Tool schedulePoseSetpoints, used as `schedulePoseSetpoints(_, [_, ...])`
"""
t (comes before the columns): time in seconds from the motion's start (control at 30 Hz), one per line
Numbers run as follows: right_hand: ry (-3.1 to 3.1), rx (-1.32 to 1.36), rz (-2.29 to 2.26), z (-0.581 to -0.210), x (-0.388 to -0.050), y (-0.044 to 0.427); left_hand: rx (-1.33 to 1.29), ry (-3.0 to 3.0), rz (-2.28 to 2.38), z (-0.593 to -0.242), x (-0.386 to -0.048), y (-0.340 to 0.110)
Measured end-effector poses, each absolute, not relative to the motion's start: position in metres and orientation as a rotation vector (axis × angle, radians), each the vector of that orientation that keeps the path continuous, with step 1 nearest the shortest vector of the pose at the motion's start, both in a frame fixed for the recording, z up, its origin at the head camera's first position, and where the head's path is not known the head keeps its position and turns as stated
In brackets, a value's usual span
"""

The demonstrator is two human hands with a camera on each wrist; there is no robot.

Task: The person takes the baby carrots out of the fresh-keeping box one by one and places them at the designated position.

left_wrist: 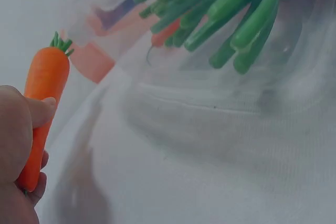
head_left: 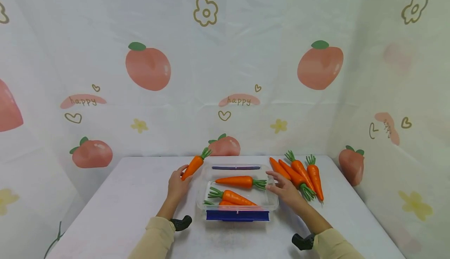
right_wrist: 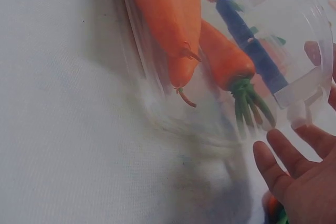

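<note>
My left hand [head_left: 177, 185] grips an orange carrot [head_left: 193, 167] with green stem stubs, raised just left of a clear plastic box [head_left: 239, 208]. In the left wrist view, the thumb lies across this carrot [left_wrist: 48, 74] and the fingers curl behind it. Inside the box, one carrot [head_left: 233, 181] lies near the middle and another carrot [head_left: 239, 199] nearer the front, with a third partly hidden beneath. My right hand [head_left: 287, 192] has its fingers spread at the box's right side; whether they touch the wall I cannot tell. It holds nothing in the right wrist view.
Right of the box, several loose carrots [head_left: 314, 175] lie in a group on the white table [head_left: 140, 196]. Blue latches [head_left: 237, 215] run along the box's front and back. A fruit-printed curtain [head_left: 225, 67] hangs behind the table and along its sides.
</note>
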State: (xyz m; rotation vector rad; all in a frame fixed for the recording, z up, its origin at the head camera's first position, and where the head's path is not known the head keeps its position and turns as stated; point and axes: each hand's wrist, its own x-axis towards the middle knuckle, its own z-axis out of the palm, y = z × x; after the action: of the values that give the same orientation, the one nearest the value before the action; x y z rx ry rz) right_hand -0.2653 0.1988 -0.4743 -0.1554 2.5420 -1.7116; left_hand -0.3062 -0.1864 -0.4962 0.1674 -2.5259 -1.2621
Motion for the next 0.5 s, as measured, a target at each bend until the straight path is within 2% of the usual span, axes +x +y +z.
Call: schedulePoseSetpoints(0.5, [2.574,-0.153,-1.68,-0.473,-0.263,0.198,0.292,-2.615,-1.193,-0.509,-0.31,-0.191])
